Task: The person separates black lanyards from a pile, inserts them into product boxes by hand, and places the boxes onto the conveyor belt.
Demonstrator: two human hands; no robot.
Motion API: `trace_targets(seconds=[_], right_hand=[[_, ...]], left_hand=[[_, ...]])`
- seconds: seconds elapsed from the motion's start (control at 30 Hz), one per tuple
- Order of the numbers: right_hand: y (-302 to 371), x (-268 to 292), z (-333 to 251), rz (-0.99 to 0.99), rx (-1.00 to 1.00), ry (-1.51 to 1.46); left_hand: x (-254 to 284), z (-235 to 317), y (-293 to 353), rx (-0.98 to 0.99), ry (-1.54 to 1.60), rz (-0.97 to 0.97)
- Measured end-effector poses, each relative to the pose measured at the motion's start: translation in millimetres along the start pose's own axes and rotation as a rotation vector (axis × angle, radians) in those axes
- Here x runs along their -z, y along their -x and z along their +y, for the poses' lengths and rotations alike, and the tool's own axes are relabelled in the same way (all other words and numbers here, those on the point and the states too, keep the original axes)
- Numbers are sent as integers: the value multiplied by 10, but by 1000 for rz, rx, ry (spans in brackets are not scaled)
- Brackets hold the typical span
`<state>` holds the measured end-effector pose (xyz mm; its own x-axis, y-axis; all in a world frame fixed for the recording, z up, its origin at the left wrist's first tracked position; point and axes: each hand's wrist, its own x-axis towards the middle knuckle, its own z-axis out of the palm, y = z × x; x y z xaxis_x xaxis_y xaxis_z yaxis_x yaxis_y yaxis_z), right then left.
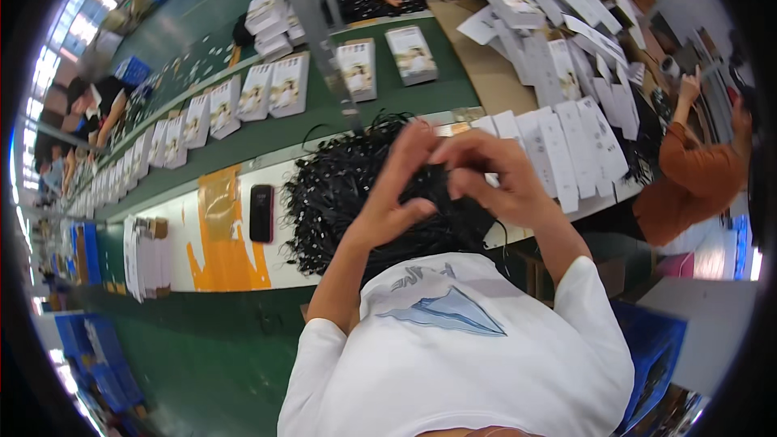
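A heap of thin black cables [332, 202] with small shiny ends lies on the white worktop in front of me. Over it, my left hand [395, 190] is raised with its fingers stretched and its thumb apart, slightly smeared by motion. My right hand [498, 174] hovers just beside it, fingers bent round and thumb below them. The fingertips of both hands come close together above the heap. Whatever the bent right fingers hold is hidden against the black cables behind. One loose cable curls out below the right hand.
A phone [261, 213] lies left of the heap, beside orange tape [218, 231]. Beyond runs a green conveyor [445, 89] with a row of white boxes [289, 85]. Opened cartons [566, 32] pile up at far right. A metal post [312, 24] rises ahead; co-workers sit around.
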<state>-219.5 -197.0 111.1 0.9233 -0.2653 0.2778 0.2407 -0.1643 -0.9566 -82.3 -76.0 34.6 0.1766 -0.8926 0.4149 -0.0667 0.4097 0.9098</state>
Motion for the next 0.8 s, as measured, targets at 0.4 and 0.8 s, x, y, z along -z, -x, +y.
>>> trace_targets(seconds=[0.4, 0.8], right_hand=[[511, 501, -425, -134, 46, -54], [1030, 1470, -393, 421, 242, -239]], left_hand=[[-900, -373, -71, 489, 70, -231], [-705, 0, 161, 434, 137, -71]])
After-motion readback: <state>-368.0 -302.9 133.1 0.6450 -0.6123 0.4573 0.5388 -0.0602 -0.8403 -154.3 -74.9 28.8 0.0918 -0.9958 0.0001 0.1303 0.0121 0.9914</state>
